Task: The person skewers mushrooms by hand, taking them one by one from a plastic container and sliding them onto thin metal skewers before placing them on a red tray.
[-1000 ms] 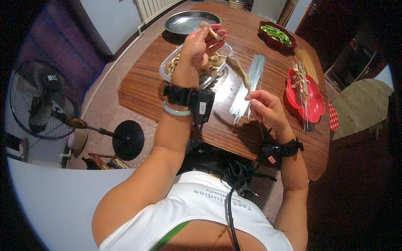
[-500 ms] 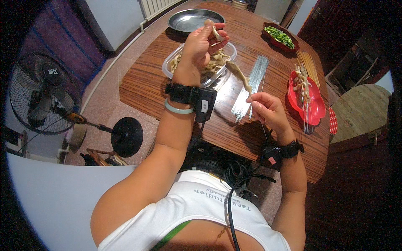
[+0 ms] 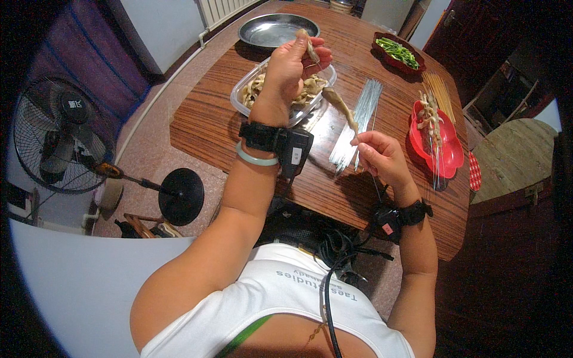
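Observation:
My left hand (image 3: pixel 292 65) is above a clear plastic tub (image 3: pixel 236 102) of mushroom pieces (image 3: pixel 253 88). Its thumb pinches a pale mushroom piece (image 3: pixel 309 46) against the fingers. To the right, over the table, my right hand (image 3: pixel 385 156) closes thumb and forefinger on the lower end of a long brownish mushroom strip (image 3: pixel 341 108), which slants up toward the tub. A thin line like a metal skewer runs below that hand; how it meets the strip is hard to see. Beside the strip lies a bundle of metal skewers (image 3: pixel 367 98).
A red tray (image 3: pixel 456 156) with loaded skewers (image 3: pixel 431 116) stands at the right, by wooden sticks (image 3: pixel 441 95). Farther back are a bowl of cut greens (image 3: pixel 399 53) and an oval metal pan (image 3: pixel 253 27). A standing fan (image 3: pixel 57 134) is left of the wooden table (image 3: pixel 200 119).
My left hand has shifted slightly to the right, and the piece in it now stands higher above the thumb. The right hand and its strip have hardly moved.

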### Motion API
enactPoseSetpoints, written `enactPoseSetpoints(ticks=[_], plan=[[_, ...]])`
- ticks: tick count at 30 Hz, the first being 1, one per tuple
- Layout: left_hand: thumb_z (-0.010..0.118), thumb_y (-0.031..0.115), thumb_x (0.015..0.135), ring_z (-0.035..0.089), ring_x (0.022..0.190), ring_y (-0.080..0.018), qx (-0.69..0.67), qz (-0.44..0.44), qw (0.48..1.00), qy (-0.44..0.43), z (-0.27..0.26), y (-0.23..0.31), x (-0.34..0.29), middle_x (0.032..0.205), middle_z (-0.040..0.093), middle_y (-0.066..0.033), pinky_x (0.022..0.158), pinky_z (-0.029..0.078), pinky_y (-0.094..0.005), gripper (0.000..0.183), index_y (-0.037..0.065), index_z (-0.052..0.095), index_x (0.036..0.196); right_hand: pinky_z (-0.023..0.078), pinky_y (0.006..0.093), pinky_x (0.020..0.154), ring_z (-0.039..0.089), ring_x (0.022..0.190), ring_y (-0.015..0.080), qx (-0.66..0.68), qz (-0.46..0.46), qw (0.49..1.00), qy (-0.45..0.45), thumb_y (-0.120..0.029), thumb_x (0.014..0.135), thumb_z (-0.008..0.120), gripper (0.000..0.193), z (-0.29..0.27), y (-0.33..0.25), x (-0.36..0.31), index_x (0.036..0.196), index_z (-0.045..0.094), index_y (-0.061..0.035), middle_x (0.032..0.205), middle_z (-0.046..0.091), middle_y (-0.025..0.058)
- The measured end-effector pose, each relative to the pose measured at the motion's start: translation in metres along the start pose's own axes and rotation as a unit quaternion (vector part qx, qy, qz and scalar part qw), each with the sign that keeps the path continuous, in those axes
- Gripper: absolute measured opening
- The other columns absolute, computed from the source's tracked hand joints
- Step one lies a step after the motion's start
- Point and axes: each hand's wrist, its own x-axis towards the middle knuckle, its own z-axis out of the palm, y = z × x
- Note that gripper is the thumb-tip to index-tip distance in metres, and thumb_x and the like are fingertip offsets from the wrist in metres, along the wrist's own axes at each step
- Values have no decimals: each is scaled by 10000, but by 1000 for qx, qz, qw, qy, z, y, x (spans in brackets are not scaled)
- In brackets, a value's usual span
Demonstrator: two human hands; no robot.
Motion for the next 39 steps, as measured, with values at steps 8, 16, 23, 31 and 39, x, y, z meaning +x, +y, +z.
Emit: enactPoseSetpoints(ticks=[8,16,23,31,39], plan=[[416,341,851,588,736,-224,4,3,1000,9,7,-8,-1,792,591,-135,715,490,-337,392,-33,499,938,278,173,385,376,444,31,14,-15,1000,3,-154,829,481,184,-2,3,-1,925,531,-5,568,449,-34],[325,264,890,563,855,-245,15,-10,999,-31,11,-6,-5,953,556,-186,786,458,-350,358,-50,445,1011,282,176,373,374,420,36,6,-26,1000,16,-136,833,466,177,-1,4,2,923,527,2,549,448,-25],[306,216,892,563,864,-259,-11,-10,1000,-9,18,-10,-6,990,541,-197,783,458,-349,313,-44,436,1009,288,174,373,377,416,37,3,-22,1000,15,-140,835,467,179,0,5,2,927,527,2,547,450,-26],[297,213,894,574,834,-261,1,11,1000,-4,20,-15,-5,972,556,-180,756,468,-338,300,-28,444,995,287,173,367,374,404,39,-2,-16,1000,13,-149,833,473,183,1,5,1,931,531,-5,542,458,-18],[288,205,900,595,732,-213,40,17,999,-19,26,-18,-8,860,588,-165,666,492,-302,256,15,458,884,290,173,364,376,403,40,-1,-22,1000,14,-149,829,481,184,0,5,1,932,532,-5,550,469,-13]])
